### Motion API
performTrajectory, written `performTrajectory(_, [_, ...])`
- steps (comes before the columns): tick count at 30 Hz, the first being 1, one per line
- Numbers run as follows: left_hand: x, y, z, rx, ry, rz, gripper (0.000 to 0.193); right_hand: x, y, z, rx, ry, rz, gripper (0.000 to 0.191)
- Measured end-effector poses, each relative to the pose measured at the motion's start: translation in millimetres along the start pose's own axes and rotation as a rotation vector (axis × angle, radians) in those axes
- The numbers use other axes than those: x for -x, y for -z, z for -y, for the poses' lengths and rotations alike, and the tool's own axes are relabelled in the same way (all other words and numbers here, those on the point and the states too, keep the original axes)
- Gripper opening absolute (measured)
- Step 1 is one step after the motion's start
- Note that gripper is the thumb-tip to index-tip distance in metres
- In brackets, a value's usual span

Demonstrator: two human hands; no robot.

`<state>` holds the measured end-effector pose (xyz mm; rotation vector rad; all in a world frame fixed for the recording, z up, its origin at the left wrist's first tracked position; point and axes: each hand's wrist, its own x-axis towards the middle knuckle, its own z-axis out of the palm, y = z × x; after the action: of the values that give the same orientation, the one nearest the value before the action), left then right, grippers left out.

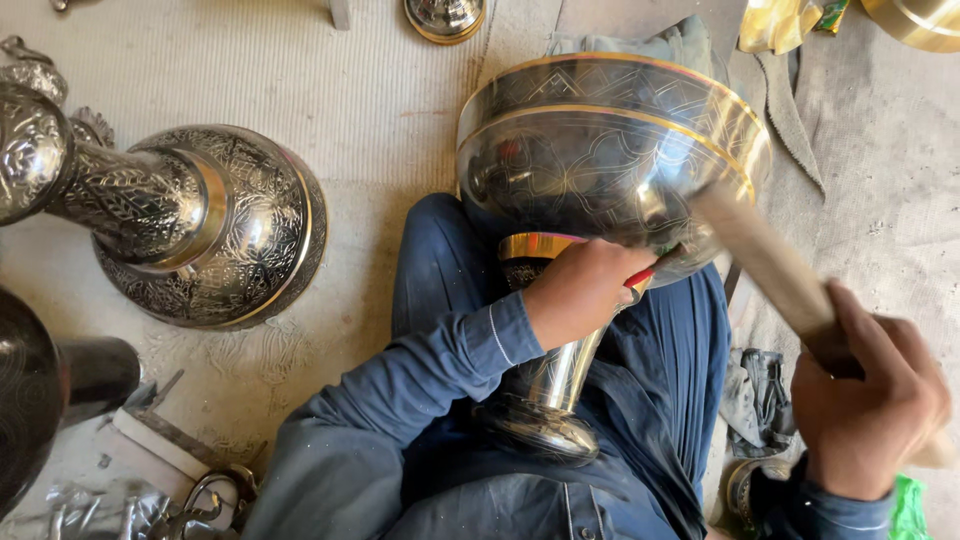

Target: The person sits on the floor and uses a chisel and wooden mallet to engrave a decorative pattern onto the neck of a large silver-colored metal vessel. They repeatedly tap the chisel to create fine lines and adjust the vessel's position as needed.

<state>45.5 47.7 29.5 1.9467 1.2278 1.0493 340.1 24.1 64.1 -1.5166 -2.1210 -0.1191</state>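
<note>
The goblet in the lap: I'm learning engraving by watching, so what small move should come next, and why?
Probably a light tap of the mallet onto the tool. The left hand holds a red-handled tool against the bowl of the goblet, and the right hand grips the mallet, blurred, with its head close to that tool. The goblet rests across the lap.

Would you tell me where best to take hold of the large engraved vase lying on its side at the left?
Probably by the narrow neck of the engraved vase, coming from above: it lies on its side and the waist is the slimmest part between wide foot and bulb.
</note>
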Motion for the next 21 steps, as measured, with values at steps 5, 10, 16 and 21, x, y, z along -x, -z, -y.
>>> performTrajectory(5, [-10.0,-9.2,11.3,-0.136,-0.086,0.12,0.018,48.3,-25.9,-29.7,-0.082,-0.164,0.025,0.035])
performTrajectory(10, [-20.6,-19.8,21.0,-0.196,-0.149,0.214,0.019,75.9,-38.6,-18.6,-0.375,-0.338,-0.047,0.039])
performTrajectory(16, [-28.2,-20.0,26.2,-0.17,-0.201,0.372,0.025,79.9,-44.7,14.3,-0.545,-0.494,-0.132,0.063])
performTrajectory(21, [-33.4,-18.7,28.4,-0.161,-0.249,0.442,0.041,92.1,-58.2,32.0,-0.652,-0.45,-0.247,0.057])
